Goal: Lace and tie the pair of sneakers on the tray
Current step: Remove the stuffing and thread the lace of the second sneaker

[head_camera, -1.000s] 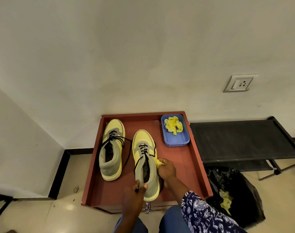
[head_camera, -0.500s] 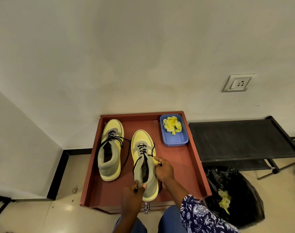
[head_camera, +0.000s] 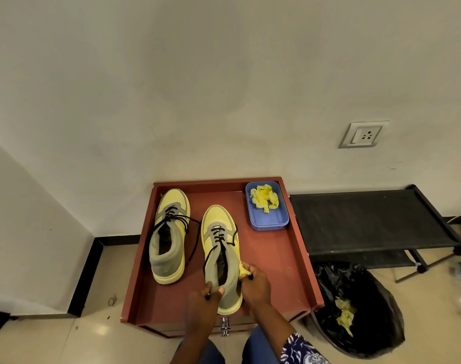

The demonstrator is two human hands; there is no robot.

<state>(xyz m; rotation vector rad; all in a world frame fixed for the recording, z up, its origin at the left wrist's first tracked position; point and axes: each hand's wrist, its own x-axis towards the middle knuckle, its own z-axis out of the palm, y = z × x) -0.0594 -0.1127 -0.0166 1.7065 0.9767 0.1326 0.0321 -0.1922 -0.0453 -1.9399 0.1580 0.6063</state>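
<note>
Two yellow-and-grey sneakers with loose black laces lie toes-away on a reddish-brown tray [head_camera: 282, 264]. The left sneaker [head_camera: 169, 235] lies untouched, its laces spilling over both sides. At the heel of the right sneaker [head_camera: 220, 248], my left hand [head_camera: 202, 306] grips the collar and pinches a black lace end. My right hand [head_camera: 254, 283] presses a crumpled yellow wad [head_camera: 244, 269] against that shoe's right side, fingers curled round it.
A blue tub [head_camera: 266, 219] holding yellow crumpled scraps stands at the tray's back right corner. Right of the tray stands a low black rack [head_camera: 368, 219]; in front of it a black bin bag [head_camera: 360, 308] holds more yellow scraps. A wall lies behind.
My right hand with the yellow wad has slid back along the right shoe's side toward the heel. My left hand keeps its hold at the heel.
</note>
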